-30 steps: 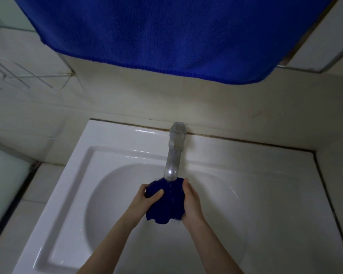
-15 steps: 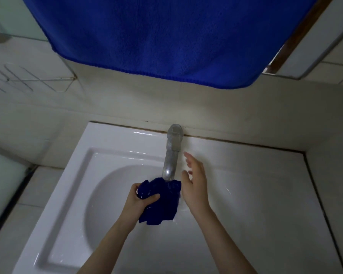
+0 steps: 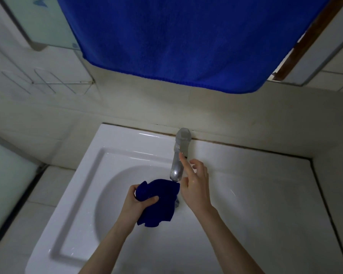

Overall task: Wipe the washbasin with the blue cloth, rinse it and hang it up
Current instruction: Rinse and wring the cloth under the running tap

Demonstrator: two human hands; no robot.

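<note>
Blue cloth (image 3: 158, 202): where is it on your feed? /desk

Bunched up over the bowl of the washbasin (image 3: 127, 141), just below the spout of the tap (image 3: 176, 167). Left hand (image 3: 134, 203) grips the blue cloth, fingers and thumb curled round the wad. Its lower end hangs free. /op

Anything you can't read? /desk

Several things. I can't tell whether water is running, as I see no clear stream. There's a grey-blue blur under the cloth's right edge that I can't resolve. Right hand (image 3: 196, 188) holds nothing: index finger straight up alongside the tap, other fingers loosely bent. I can't tell whether it touches the metal or is just beside it. That finger also covers part of the tap body. Big blue towel (image 3: 186, 40) hangs above against the wall, cut off at the top edge, so its support is out of frame. Basin's near rim and both forearms are cut off at the bottom. Wire rack (image 3: 48, 82) on the left tiles is faint. /op

Delta vs earlier? /desk

One second ago both hands squeezed the cloth under the spout. Half a second ago the right had let go, palm open beside it. Now it's higher, up at the tap. Left hand and cloth sit slightly further left of the spout. View has tilted: more towel, tap further right. /op
</note>
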